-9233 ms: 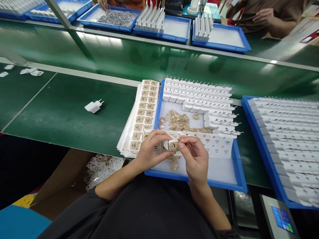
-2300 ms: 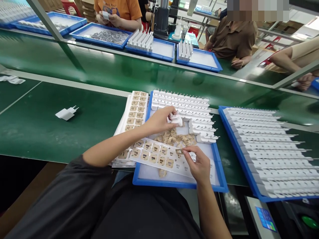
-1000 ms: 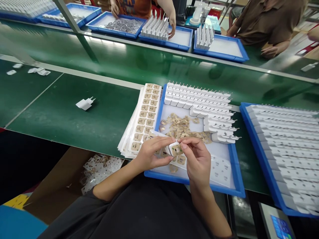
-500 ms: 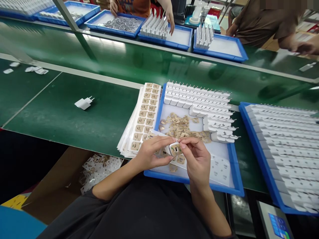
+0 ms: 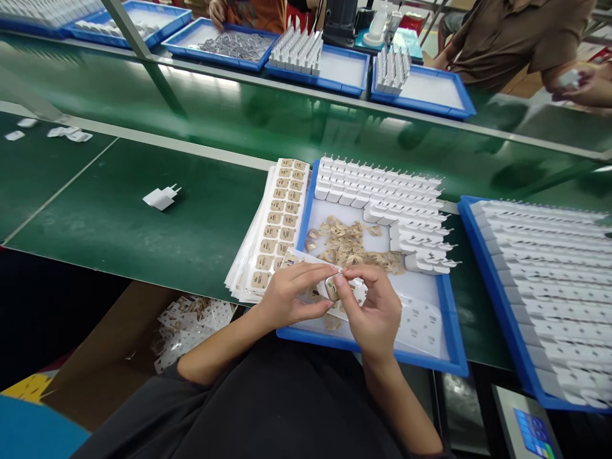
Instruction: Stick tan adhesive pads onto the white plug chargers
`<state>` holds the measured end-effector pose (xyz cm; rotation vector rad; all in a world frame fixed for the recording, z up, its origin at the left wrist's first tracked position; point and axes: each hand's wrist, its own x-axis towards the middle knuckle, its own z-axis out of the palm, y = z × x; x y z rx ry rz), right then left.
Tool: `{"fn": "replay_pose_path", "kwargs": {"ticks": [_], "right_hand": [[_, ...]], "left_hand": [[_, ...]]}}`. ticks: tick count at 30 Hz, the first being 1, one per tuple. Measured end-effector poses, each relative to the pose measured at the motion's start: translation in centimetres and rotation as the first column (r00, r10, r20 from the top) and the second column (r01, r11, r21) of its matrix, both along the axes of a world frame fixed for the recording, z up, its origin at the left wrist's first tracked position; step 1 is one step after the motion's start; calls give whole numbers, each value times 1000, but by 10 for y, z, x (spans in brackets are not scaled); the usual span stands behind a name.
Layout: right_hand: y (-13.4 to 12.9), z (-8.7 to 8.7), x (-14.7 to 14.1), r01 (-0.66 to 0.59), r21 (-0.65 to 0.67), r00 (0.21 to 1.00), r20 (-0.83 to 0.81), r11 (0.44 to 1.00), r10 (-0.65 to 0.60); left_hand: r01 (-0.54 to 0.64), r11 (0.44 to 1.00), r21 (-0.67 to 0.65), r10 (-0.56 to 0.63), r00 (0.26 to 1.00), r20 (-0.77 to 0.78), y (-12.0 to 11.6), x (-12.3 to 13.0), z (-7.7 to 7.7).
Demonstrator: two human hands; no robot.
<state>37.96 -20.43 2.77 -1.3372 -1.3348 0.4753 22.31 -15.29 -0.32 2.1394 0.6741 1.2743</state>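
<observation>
Fingers (image 5: 349, 303) pinch a boxy, round-cornered white plug (image 5: 330, 289).

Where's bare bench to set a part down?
Green bench between the lone plug and sticker sheets, also below that plug in view. Crowded: near tray with plug rows, tan scraps, left hand and right hand above; right tray, packed too.

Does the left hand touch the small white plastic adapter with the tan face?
Touching. The head view shows the left hand holding the small white plastic adapter between fingers at its upper edge and thumb below.
</observation>
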Motion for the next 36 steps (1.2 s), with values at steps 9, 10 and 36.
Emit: {"fn": "replay_pose_path", "kwargs": {"ticks": [9, 10, 36], "right_hand": [[8, -14, 11, -202, -101, 911, -385, 974, 148], [9, -15, 10, -258, -85, 879, -434, 962, 198], [4, 7, 36, -364, 111, 895, 315, 925, 315]], "left_hand": [[-88, 993, 74, 86, 996, 32, -2, 1, -2], [-100, 992, 76, 98, 995, 34, -2, 2, -2], [130, 986, -101, -126, 991, 49, -3, -2, -8]]}}
